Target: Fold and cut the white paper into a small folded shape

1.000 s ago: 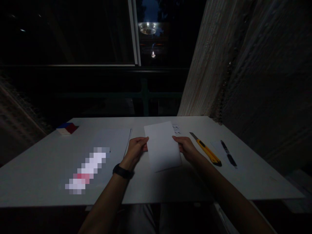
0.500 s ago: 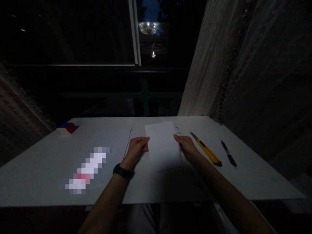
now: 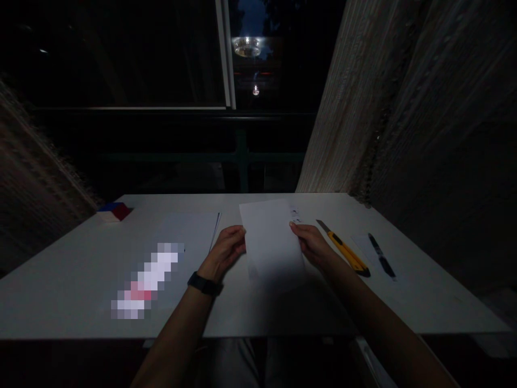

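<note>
Both my hands hold a white sheet of paper [image 3: 271,242] above the middle of a white table [image 3: 72,280]. My left hand [image 3: 226,249], with a black watch on the wrist, pinches the sheet's left edge. My right hand [image 3: 310,243] pinches its right edge. The sheet is tilted up, and its lower part is in shadow. The room is dim.
A stack of white paper [image 3: 189,231] lies left of my hands, with a blurred-out item [image 3: 147,280] on it. A yellow utility knife [image 3: 343,249] and a black pen [image 3: 382,256] lie to the right. A red and blue block [image 3: 113,210] sits at the far left. A curtain [image 3: 383,108] hangs on the right.
The sheet has tipped up a little more toward me and both hands have shifted slightly. The grip on it is unchanged.
</note>
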`<state>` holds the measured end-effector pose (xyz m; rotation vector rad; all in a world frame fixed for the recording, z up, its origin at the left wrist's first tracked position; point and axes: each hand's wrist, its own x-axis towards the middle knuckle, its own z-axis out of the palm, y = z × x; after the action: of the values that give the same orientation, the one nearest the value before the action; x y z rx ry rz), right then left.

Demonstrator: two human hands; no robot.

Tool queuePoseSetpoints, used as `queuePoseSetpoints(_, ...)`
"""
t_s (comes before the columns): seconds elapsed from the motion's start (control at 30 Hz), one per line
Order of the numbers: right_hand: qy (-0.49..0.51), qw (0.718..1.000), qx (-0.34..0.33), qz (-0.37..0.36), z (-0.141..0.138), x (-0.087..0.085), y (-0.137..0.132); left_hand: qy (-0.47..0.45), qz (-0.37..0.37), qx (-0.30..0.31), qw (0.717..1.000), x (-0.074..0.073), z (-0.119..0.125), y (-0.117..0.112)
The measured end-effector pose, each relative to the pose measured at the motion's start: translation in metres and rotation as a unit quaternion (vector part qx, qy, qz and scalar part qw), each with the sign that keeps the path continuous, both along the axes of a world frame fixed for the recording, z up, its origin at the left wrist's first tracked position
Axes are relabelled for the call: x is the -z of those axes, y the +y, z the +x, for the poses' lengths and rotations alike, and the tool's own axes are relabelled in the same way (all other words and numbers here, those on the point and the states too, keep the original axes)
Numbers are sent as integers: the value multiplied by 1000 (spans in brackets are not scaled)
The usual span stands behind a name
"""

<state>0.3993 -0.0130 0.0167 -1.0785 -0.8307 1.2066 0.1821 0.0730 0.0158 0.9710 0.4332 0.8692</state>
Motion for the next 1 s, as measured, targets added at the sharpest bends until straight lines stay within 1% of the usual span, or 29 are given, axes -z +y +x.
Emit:
queuePoseSetpoints(0.17,-15,1000,11,6,-4,-6,-3,10,-9,14,1000,3,2,1)
queuePoseSetpoints(0.27,-24,999,40,14,-5,-8,-4,19,-26,28,999,0,3,-1)
queuePoseSetpoints(0.37,-41,996,72,25,-5,-6,-3,27,-33,32,999,-3,3,-2)
queuePoseSetpoints(0.5,-80,990,113,40,-3,0,1,49,-33,2,998,-3,4,-1)
queuePoseSetpoints(0.7,-85,983,155,46,-4,2,3,110,-1,-68,992,0,7,0)
queuePoseSetpoints(0.87,-83,986,139,27,-4,0,2,121,5,-99,988,4,8,1)
queuePoseSetpoints(1.0,-31,996,84,10,-4,-3,0,113,-14,-93,989,2,6,2)
